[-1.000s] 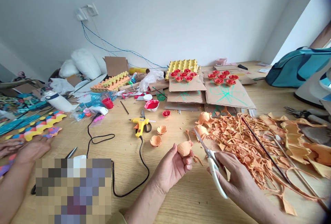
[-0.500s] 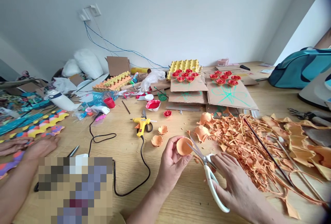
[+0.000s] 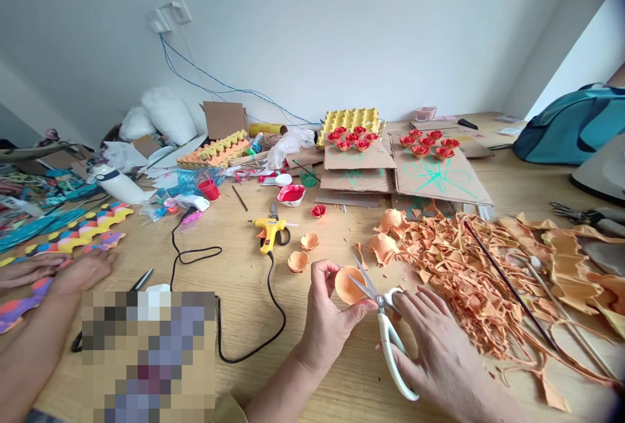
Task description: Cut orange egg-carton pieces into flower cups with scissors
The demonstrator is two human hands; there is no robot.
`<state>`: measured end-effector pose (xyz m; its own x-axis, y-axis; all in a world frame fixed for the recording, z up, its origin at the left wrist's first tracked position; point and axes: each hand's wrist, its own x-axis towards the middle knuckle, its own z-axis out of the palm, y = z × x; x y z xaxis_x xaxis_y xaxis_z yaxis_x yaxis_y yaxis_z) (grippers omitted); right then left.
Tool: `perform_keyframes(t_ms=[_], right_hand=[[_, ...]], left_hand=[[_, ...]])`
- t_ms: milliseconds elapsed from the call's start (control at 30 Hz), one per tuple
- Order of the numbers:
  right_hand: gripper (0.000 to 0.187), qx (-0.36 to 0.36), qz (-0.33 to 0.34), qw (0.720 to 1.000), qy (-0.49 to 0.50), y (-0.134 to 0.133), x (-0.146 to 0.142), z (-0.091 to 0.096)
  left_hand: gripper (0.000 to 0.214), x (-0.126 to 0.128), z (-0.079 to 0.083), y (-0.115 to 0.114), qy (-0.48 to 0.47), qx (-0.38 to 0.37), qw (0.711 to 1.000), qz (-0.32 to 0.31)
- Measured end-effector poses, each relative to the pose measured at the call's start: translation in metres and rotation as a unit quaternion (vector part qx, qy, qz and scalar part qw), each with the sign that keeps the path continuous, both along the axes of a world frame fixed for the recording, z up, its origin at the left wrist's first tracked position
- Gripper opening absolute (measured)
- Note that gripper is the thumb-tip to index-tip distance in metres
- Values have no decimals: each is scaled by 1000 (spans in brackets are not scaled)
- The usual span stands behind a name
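Observation:
My left hand (image 3: 328, 309) pinches a small orange egg-carton cup (image 3: 347, 286), its hollow turned toward me. In my right hand (image 3: 432, 338) are white-handled scissors (image 3: 390, 345), blades parted, with one blade over the cup's right side. Left of the cup, two trimmed orange cups (image 3: 298, 261) lie on the table. Two uncut orange cups (image 3: 383, 248) sit just beyond the scissor tips, beside a large heap of orange scraps (image 3: 469, 273). A red-painted flower (image 3: 318, 211) lies farther back, near a dish of red paint (image 3: 291, 195).
A yellow glue gun (image 3: 267, 231) with a black cord rests left of the cups. Red flowers stand on stacked cardboard (image 3: 439, 179) at the back. A co-worker's hands (image 3: 88, 270) hold painted carton strips at left. A teal bag (image 3: 566, 127) stands at right.
My right hand and the scissors have shifted slightly left, bringing the blades farther across the cup. The cup has tilted a little in my left hand. The view has shifted slightly.

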<state>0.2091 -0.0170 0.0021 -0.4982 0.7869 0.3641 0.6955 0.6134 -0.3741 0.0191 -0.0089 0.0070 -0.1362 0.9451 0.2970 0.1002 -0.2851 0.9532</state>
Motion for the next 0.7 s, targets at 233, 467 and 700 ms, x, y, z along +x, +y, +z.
perform_keyframes(t_ms=[233,467,700], right_hand=[[15,-3,5,1000,6,-1,-4,-3],[18,4,-20,999,33,3,0,-6],[17,-14,-22,999,18,2,1,-3]], left_hand=[[57,-2,-8,1,23,-20,999,-33],[57,3,0,-5,10,-21,997,-79],[53,3,0,-4,-14,-30,997,-70]])
